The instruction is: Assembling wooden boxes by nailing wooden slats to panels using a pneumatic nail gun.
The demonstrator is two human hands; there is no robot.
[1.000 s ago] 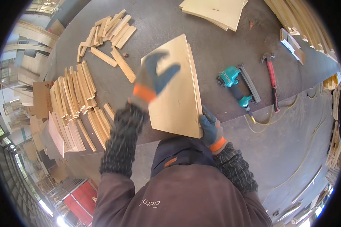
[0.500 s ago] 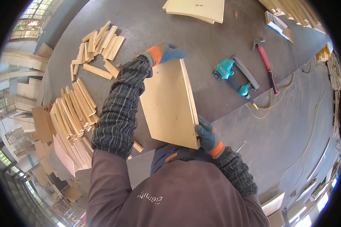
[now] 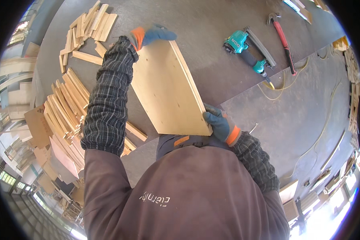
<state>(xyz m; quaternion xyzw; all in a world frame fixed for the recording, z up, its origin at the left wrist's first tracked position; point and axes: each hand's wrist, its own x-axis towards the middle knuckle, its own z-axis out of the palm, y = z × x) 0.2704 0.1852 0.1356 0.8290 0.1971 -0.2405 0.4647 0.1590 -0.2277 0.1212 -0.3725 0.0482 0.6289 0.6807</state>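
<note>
A pale plywood panel with a wood strip along its right edge is held in front of my body, tilted with its far end to the left. My left hand, in a blue and orange glove, is closed over the far end of the panel, its fingertips partly hidden. My right hand, gloved the same way, grips the near right corner, thumb on the top face. The underside of the panel is out of sight. To the right lie a teal nail gun and a claw hammer with a red handle.
Short wood strips lie heaped at the far left of the dark table. Longer strips are stacked nearer, by my left sleeve. A yellow air hose runs from the nail gun across the right side.
The panel's far end has swung left, together with my left hand. My right hand stays on the near corner. The whole view has shifted, so the tabletop things appear higher.
</note>
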